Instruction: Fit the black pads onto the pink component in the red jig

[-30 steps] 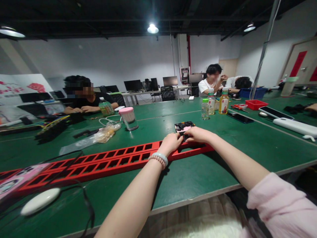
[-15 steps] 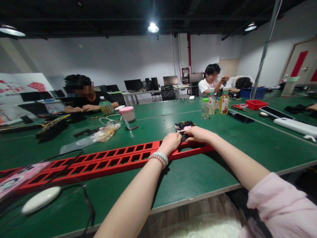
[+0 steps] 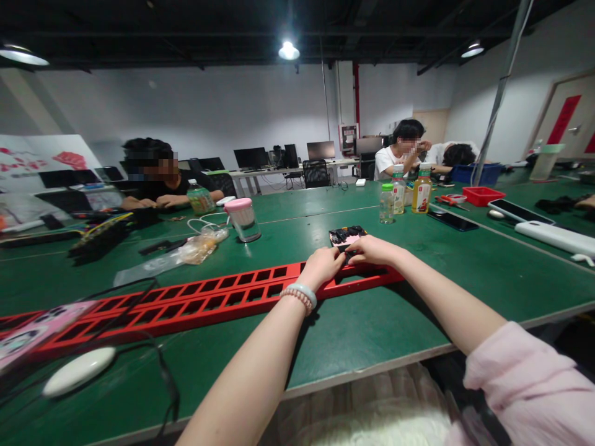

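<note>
Head view: left hand [image 3: 325, 265] and right hand [image 3: 372, 249] press small black parts into the red slotted rail [image 3: 209, 301]; seating squarely seems best, finger grip unclear.

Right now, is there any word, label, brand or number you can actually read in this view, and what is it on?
No text reads clearly.
Yellow drink bottle: red label, print too small to read.
Clear bottle and the bottle behind it: labels too small to read.
Wall banner at left: red shapes, blurred, no legible words.
Red slotted rail under the left hand and right hand: no marking visible.
Pink-lidded jar: no label visible.
</note>
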The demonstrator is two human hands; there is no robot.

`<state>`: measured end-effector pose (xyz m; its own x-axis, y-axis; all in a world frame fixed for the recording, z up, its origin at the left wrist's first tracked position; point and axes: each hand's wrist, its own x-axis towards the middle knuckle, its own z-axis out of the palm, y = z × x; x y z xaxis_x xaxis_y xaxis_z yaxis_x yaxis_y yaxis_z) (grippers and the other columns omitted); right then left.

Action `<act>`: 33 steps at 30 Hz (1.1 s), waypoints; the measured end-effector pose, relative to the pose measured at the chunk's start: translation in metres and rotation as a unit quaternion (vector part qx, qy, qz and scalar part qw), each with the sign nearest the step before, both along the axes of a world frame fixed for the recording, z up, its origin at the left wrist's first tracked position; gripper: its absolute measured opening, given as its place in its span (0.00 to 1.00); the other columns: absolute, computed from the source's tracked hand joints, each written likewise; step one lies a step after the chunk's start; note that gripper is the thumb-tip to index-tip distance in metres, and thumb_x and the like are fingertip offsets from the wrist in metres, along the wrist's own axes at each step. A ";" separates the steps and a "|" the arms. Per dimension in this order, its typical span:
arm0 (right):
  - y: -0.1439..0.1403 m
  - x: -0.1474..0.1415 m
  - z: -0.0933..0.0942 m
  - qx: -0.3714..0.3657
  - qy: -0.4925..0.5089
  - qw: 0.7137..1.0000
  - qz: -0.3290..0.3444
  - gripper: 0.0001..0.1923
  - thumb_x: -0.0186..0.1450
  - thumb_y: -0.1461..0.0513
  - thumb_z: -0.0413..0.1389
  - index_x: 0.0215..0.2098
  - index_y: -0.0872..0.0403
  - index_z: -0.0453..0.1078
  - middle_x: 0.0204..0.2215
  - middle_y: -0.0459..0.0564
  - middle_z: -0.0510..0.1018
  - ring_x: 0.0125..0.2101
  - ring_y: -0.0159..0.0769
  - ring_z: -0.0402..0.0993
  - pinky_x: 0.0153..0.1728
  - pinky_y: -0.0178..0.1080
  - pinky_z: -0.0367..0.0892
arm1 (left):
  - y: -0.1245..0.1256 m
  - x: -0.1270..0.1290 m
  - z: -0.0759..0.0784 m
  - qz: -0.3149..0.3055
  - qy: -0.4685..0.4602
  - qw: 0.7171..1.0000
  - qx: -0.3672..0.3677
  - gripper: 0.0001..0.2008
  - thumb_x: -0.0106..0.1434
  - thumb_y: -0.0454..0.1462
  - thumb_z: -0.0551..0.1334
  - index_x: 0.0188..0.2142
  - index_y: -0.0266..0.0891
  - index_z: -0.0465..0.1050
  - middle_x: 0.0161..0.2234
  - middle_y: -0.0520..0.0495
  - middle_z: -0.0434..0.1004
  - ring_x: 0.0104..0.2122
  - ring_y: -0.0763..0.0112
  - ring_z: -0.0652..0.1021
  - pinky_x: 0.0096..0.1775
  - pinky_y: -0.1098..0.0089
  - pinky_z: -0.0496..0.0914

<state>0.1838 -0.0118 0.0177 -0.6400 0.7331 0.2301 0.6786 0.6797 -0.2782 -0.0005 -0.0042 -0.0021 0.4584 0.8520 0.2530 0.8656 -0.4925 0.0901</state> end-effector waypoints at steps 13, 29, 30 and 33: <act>0.004 0.001 -0.003 0.014 0.011 1.000 0.002 0.14 0.59 0.58 0.56 0.39 0.57 0.74 0.34 0.52 0.77 0.32 0.35 0.70 0.32 0.33 0.60 | 0.000 0.000 0.000 0.001 -0.011 1.000 -0.006 0.21 0.64 0.47 0.46 0.39 0.40 0.73 0.36 0.44 0.76 0.35 0.65 0.75 0.37 0.71 0.66; 0.003 0.002 -0.003 -0.022 0.008 1.000 -0.007 0.17 0.58 0.56 0.55 0.42 0.55 0.74 0.33 0.51 0.78 0.30 0.36 0.70 0.31 0.33 0.59 | -0.005 0.001 0.003 0.013 -0.003 1.000 -0.011 0.21 0.64 0.47 0.47 0.37 0.38 0.74 0.35 0.43 0.76 0.35 0.65 0.76 0.36 0.72 0.66; 0.002 0.002 -0.003 -0.024 0.011 1.000 -0.011 0.17 0.57 0.56 0.56 0.42 0.54 0.74 0.33 0.51 0.79 0.31 0.36 0.70 0.31 0.33 0.60 | -0.005 0.001 0.002 0.011 -0.001 1.000 -0.010 0.21 0.65 0.47 0.47 0.37 0.38 0.74 0.35 0.43 0.76 0.35 0.65 0.76 0.36 0.72 0.66; 0.001 0.002 -0.004 -0.029 0.024 0.999 -0.022 0.16 0.56 0.56 0.57 0.42 0.52 0.75 0.33 0.49 0.79 0.32 0.36 0.71 0.33 0.33 0.60 | -0.004 0.001 0.002 0.005 0.006 1.000 -0.008 0.21 0.65 0.47 0.46 0.39 0.38 0.73 0.36 0.42 0.76 0.35 0.65 0.75 0.37 0.72 0.66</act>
<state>0.1861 -0.0106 0.0142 -0.5971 0.7728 0.2152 0.6921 0.6319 -0.3489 0.0007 -0.0080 -0.0003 0.4533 0.8603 0.2334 0.8712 -0.4830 0.0883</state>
